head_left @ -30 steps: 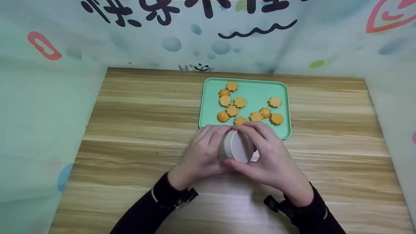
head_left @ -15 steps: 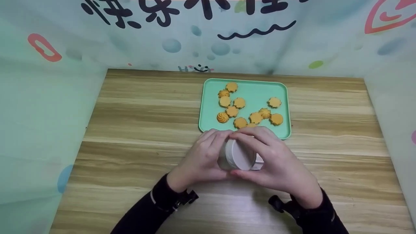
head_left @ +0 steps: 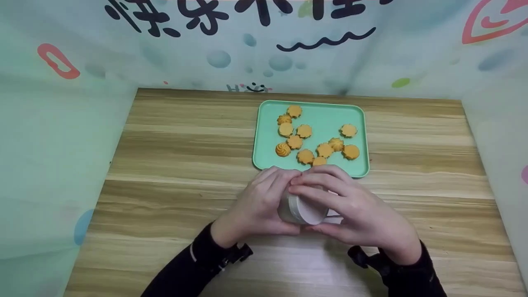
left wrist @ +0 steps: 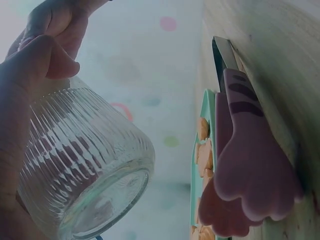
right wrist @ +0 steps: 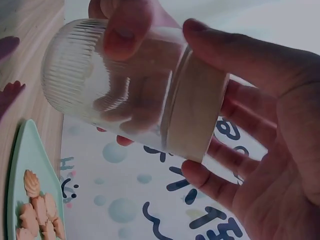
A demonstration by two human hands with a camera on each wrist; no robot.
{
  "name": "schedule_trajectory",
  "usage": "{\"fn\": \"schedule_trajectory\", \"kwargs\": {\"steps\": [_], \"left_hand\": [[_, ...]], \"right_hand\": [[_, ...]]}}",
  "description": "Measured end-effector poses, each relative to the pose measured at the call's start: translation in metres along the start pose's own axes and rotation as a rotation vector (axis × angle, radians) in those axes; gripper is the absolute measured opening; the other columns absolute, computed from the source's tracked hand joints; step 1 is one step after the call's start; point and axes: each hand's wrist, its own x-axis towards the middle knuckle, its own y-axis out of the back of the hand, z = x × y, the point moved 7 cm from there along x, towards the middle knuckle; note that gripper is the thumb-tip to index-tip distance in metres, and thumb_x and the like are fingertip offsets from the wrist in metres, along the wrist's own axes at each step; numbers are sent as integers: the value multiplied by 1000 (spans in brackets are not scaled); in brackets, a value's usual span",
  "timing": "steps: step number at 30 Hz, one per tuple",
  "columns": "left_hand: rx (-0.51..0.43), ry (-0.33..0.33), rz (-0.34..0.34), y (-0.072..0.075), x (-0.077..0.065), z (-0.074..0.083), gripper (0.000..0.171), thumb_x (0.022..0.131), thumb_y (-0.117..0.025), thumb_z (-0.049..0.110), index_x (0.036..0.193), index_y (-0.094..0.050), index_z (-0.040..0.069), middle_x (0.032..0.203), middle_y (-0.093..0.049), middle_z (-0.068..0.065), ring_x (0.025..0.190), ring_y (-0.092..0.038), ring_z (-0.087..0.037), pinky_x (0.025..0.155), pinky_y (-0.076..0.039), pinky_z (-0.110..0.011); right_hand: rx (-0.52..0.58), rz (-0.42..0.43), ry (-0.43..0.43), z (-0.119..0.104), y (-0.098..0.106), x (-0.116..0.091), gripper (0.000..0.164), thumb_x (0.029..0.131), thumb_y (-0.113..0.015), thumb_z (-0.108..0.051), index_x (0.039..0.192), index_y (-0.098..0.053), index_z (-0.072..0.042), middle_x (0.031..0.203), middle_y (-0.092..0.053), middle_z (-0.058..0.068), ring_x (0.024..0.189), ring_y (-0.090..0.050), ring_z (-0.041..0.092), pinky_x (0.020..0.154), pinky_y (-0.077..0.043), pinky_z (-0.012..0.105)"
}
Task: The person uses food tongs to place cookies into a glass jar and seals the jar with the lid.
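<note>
A clear glass jar [left wrist: 95, 150] with fine vertical ribs is held tilted above the table in front of me. My left hand [head_left: 264, 204] grips its glass body; through the wall, fingers show behind it in the right wrist view. The pale lid [right wrist: 196, 105] sits on the jar, and my right hand [head_left: 361, 210] holds it by the rim, thumb on one side and fingers on the other. Below the hands, tongs [left wrist: 255, 155] with pinkish paw-shaped tips lie on the table. In the head view the hands hide most of the tongs.
Beyond the hands a mint-green tray [head_left: 330, 113] lies on the wooden table [head_left: 173, 165]. Several round, scalloped cookies [head_left: 304, 131] are spread over it, some touching. A printed curtain [head_left: 247, 45] hangs behind the table and along its sides.
Both hands and the jar have shifted slightly towards me and right, uncovering more cookies at the tray's near edge. The right hand has turned round the lid, its fingers now covering more of the top.
</note>
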Motion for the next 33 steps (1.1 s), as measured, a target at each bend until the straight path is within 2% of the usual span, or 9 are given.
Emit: {"fn": "schedule_trajectory", "kwargs": {"steps": [7, 10, 12, 15, 18, 22, 25, 30, 33], "left_hand": [[-4, -10, 5, -1, 0, -1, 92, 62, -90, 45, 135, -51, 3, 122, -61, -2, 110, -55, -15, 99, -43, -28], [0, -13, 0, 0, 1, -1, 92, 64, -89, 47, 135, -50, 3, 122, -61, -3, 110, -55, -15, 100, -43, -29], [2, -9, -2, 0, 1, -1, 92, 66, -88, 50, 136, -51, 4, 124, -61, -3, 111, -55, -15, 101, -43, -29], [18, 5, 4, 2, 1, -3, 91, 68, -86, 54, 136, -52, 5, 124, -61, -2, 111, -55, -14, 102, -42, -29], [51, 15, 13, 3, 2, -5, 90, 67, -86, 54, 134, -53, 4, 123, -61, -3, 110, -55, -15, 100, -43, -30], [91, 21, 11, 2, 2, -5, 92, 62, -89, 50, 133, -53, 3, 121, -61, -5, 109, -56, -17, 98, -44, -31], [124, 25, 4, -1, 2, -5, 94, 62, -90, 51, 134, -53, 3, 121, -62, -5, 109, -57, -18, 99, -44, -32], [186, 28, 6, -2, 1, -5, 89, 66, -84, 53, 133, -53, 2, 119, -63, -6, 106, -58, -20, 95, -46, -33], [190, 28, -4, -2, 0, -4, 87, 70, -80, 55, 133, -53, 2, 119, -63, -6, 106, -58, -20, 95, -47, -33]], "right_hand": [[6, -16, 50, -3, 0, 1, 57, 80, -81, -1, 134, -63, 1, 137, -60, 12, 125, -52, 41, 108, -40, 47], [4, -8, 44, -4, 2, 2, 55, 85, -82, -10, 135, -62, 0, 138, -58, 15, 125, -51, 40, 108, -40, 45], [-6, 13, 29, -5, 4, 3, 60, 84, -84, -18, 136, -61, 0, 137, -56, 17, 123, -52, 37, 106, -42, 42], [-48, 76, -25, -2, 8, 3, 68, 80, -88, -28, 137, -61, -2, 132, -55, 19, 119, -53, 33, 100, -46, 36], [-131, 132, -124, 7, 10, -1, 77, 75, -92, -33, 138, -60, -4, 129, -56, 16, 116, -55, 28, 94, -48, 31], [-256, 135, -255, 21, 7, -10, 86, 72, -91, -46, 141, -59, -7, 128, -57, 10, 111, -57, 20, 88, -51, 32], [-294, 112, -301, 28, 3, -14, 84, 73, -89, -53, 138, -60, -8, 124, -59, 6, 105, -59, 16, 81, -54, 33], [-246, 93, -288, 30, -3, -13, 69, 78, -87, -47, 129, -64, -7, 118, -61, 3, 100, -60, 14, 78, -55, 30], [-218, 83, -241, 27, -3, -10, 67, 76, -88, -40, 129, -64, -6, 119, -61, 5, 103, -59, 16, 81, -54, 29]]}}
